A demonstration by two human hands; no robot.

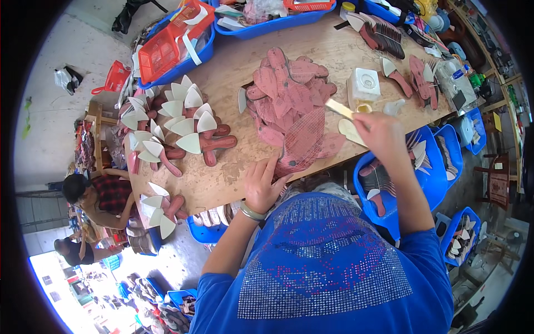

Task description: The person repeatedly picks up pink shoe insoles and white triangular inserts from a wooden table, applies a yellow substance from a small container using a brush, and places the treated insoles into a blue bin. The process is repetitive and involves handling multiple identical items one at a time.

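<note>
Glue could smear: the right hand [384,133] grips a brush [339,108] and a pale heel piece [351,132] just right of the pink insole pile [295,106]. The left hand [261,183], fingers spread, presses the pile's near edge; a nudge might slide insoles off the table [233,67].

This was a shoe-making workshop: heaps of reddish insoles [292,106] covered a long wooden workbench [233,172], blue plastic bins [389,189] of cut parts stood along its right edge, and other workers [92,195] sat beyond its left end
</note>
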